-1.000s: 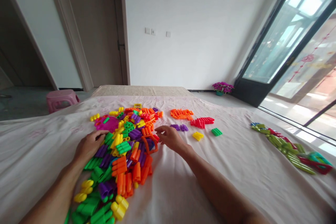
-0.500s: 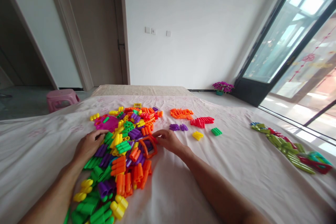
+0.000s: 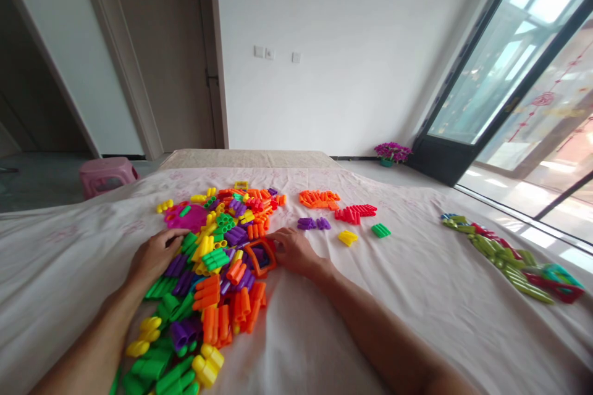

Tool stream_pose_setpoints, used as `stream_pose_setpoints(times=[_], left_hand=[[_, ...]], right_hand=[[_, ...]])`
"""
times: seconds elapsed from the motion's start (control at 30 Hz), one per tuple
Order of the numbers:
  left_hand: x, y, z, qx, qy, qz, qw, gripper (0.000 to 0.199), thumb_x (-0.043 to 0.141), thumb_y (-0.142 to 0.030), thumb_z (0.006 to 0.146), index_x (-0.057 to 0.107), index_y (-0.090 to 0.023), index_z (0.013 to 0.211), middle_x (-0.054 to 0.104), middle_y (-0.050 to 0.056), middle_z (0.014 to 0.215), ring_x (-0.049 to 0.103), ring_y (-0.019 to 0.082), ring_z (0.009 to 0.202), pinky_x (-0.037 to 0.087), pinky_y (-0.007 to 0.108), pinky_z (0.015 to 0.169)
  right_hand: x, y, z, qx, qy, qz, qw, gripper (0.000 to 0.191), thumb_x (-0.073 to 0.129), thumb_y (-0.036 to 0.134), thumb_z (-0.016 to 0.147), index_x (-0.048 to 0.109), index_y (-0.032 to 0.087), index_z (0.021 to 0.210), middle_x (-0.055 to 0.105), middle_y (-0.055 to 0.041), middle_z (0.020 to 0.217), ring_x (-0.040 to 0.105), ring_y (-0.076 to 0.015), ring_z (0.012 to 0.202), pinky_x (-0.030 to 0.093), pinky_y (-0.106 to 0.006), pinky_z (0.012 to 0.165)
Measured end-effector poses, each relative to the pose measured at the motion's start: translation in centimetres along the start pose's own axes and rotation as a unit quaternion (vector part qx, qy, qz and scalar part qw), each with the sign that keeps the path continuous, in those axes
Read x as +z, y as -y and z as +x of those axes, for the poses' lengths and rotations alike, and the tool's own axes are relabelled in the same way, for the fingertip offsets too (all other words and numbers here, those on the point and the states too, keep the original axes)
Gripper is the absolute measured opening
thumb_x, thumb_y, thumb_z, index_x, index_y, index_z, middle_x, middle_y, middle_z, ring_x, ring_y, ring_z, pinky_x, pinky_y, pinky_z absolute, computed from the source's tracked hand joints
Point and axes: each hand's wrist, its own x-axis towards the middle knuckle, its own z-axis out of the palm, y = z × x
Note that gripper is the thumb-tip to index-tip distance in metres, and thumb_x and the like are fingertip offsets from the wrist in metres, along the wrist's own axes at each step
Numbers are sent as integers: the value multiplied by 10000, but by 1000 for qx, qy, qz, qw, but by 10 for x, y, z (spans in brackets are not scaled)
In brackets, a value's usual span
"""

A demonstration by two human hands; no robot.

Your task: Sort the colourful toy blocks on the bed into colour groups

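A heap of plastic toy blocks (image 3: 208, 292) in green, purple, orange and yellow lies on the bed-like covered surface in front of me. My left hand (image 3: 157, 254) rests at the heap's left side, thumb and forefinger stretched toward green blocks (image 3: 189, 242); I see nothing in it. On the opposite side, my right hand (image 3: 294, 250) has its fingers bent down beside an orange square frame piece (image 3: 260, 257). Its fingertips are closed at the heap's edge, and whatever they hold is hidden. A magenta piece (image 3: 188, 217) lies beyond my left hand.
Sorted by colour to the right are orange blocks (image 3: 319, 199), red blocks (image 3: 356, 214), purple blocks (image 3: 314, 223), a yellow block (image 3: 347, 237) and a green block (image 3: 381, 231). Farther right lies a row of olive-green pieces (image 3: 498, 254). A pink stool (image 3: 109, 176) stands beyond the left edge.
My right hand's fingers have bent further down at the heap's edge. My left hand stays in nearly the same place, and the blocks look unmoved apart from a slight view shift.
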Motion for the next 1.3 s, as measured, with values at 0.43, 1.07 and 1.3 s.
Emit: stream_pose_setpoints(times=[0.43,1.07,1.3], left_hand=[[-2,-5,-2,10,-21,6,1000,404,468,-433,868,745,-264,1109,756,26,1142,686,244,1062,512,287,836],[-3,-4,-1,11,-20,4,1000,409,464,-440,873,739,-261,1119,756,33,1141,687,245,1053,503,294,853],[-1,1,0,-1,-12,11,1000,404,459,-474,884,732,-290,1119,748,22,1162,689,247,1046,509,297,830]], right_hand=[[-8,-2,0,92,-43,-1,995,316,602,124,755,651,229,1049,641,-45,1032,619,-178,908,469,-272,782],[-22,-16,3,81,-177,81,978,70,600,256,852,637,209,889,687,-33,863,622,-167,791,471,-272,732],[-51,-55,11,170,-295,108,934,161,591,255,786,655,200,924,725,-46,893,672,-186,802,525,-325,762]])
